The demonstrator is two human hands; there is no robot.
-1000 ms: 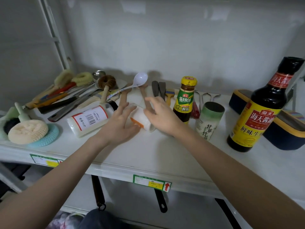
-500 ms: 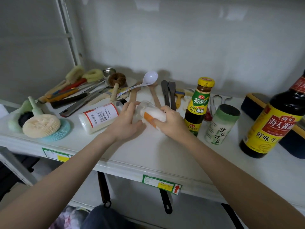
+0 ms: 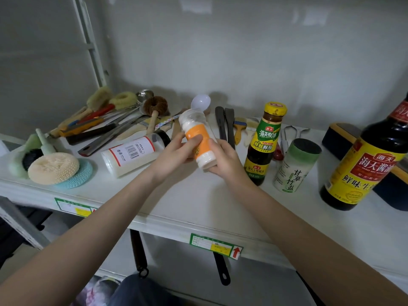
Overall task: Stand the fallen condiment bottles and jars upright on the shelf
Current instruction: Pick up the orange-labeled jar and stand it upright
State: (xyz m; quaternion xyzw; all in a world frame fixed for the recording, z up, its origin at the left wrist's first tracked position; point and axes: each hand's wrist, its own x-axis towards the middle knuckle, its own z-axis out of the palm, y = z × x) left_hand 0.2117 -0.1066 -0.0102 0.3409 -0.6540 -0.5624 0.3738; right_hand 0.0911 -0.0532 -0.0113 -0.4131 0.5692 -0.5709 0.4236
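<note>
Our grip, left hand (image 3: 174, 154) and right hand (image 3: 223, 160) clamped on the tilted orange-labelled clear plastic shaker jar (image 3: 197, 140) above the white shelf (image 3: 198, 206), could knock the dark yellow-capped sauce bottle (image 3: 265, 142) just right.

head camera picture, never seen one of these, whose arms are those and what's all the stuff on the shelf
The camera is worn on a person's head and looks forward and down, so the two bare arms reaching in are the wearer's own. There is no machine. Both hands, the left hand and the right hand, hold one small jar with an orange label, tilted and lifted off the white shelf. Left of it, a white bottle with a red-edged label lies on its side. To the right stand a yellow-capped sauce bottle, a green-topped salt jar and a big dark soy sauce bottle. Brushes, scrubbers and utensils lie behind and at the left.
</note>
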